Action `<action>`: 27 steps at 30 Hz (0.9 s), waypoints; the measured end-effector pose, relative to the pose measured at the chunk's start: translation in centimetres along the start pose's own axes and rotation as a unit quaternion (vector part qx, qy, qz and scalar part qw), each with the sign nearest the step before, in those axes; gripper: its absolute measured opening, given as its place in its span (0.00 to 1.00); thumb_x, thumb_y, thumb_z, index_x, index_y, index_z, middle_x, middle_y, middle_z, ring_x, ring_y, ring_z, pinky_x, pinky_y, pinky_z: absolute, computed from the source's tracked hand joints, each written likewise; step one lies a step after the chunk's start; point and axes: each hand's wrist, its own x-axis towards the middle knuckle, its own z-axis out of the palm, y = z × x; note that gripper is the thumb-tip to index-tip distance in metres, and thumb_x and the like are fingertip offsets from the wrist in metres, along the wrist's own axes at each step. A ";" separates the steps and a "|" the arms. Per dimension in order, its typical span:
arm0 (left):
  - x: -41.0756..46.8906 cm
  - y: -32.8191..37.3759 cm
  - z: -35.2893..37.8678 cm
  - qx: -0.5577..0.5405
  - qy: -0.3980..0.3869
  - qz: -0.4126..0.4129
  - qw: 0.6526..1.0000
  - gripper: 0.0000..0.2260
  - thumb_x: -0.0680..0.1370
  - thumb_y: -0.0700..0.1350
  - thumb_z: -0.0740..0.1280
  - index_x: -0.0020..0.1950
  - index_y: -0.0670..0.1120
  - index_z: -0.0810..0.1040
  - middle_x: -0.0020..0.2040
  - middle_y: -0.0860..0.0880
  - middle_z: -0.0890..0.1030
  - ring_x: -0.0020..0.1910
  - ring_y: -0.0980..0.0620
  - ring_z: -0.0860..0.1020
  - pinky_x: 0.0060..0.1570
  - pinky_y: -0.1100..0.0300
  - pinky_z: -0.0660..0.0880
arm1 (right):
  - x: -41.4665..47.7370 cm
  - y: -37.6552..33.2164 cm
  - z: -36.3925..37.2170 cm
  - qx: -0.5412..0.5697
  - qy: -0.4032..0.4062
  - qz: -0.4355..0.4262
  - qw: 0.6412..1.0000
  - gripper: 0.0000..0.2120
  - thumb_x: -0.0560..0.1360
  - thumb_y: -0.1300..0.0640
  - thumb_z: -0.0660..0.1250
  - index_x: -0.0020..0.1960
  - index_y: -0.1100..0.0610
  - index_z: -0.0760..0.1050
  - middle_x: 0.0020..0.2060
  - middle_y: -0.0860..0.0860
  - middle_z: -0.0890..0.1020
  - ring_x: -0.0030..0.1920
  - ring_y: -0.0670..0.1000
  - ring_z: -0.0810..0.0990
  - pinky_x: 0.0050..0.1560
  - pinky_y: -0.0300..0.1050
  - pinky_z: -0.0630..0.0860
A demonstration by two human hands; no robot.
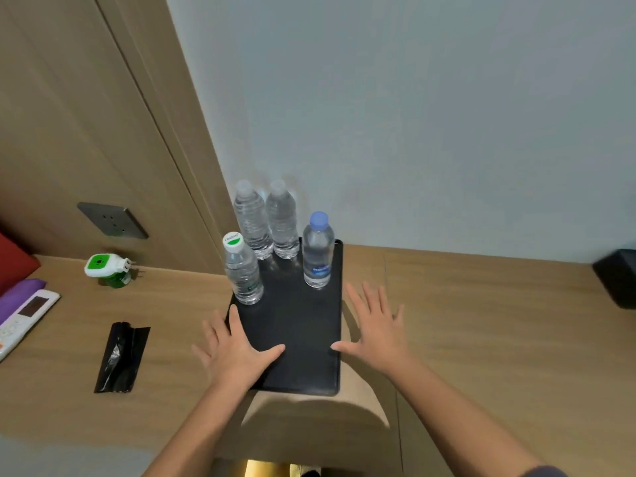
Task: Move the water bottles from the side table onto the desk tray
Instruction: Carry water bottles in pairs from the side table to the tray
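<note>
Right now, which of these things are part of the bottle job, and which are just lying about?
Job: black tray, green-capped bottle, blue-capped bottle, left clear-capped bottle, right clear-capped bottle.
Lying about: green plug-in device, black foil packet, remote control, wall socket, black box.

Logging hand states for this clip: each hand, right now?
Left hand: open, fingers spread over the left edge of the black tray.
Right hand: open, holding nothing, thumb at the tray's right edge.

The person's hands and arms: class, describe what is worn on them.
The left hand and right hand are bare: no gloves, rings or watch visible. Both forearms are uncovered; a dark grey sleeve edge shows high on the right arm only.
</note>
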 end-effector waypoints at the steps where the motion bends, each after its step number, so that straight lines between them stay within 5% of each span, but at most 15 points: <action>1: -1.1 0.5 0.1 0.022 0.002 0.009 1.000 0.57 0.60 0.75 0.65 0.78 0.52 0.41 0.79 0.47 0.42 0.77 0.44 0.40 0.72 0.37 0.46 | -1.2 0.6 -0.2 -0.015 0.001 -0.001 1.000 0.56 0.63 0.25 0.64 0.77 0.40 0.34 0.80 0.49 0.41 0.79 0.59 0.38 0.71 0.73 0.48; 13: -20.0 10.8 5.4 0.174 0.025 0.225 0.958 0.52 0.66 0.76 0.59 0.79 0.52 0.39 0.79 0.45 0.40 0.77 0.39 0.38 0.71 0.32 0.47 | -22.4 12.9 -1.4 -0.016 0.038 0.112 0.993 0.44 0.73 0.26 0.51 0.78 0.42 0.34 0.79 0.50 0.42 0.78 0.58 0.37 0.73 0.70 0.44; 27: -42.8 26.5 14.1 0.177 0.024 0.518 0.837 0.41 0.72 0.74 0.45 0.79 0.55 0.39 0.79 0.46 0.38 0.76 0.42 0.35 0.71 0.33 0.43 | -47.7 28.4 -0.9 0.030 0.123 0.391 0.912 0.36 0.77 0.31 0.48 0.79 0.43 0.41 0.80 0.51 0.47 0.79 0.57 0.41 0.75 0.65 0.46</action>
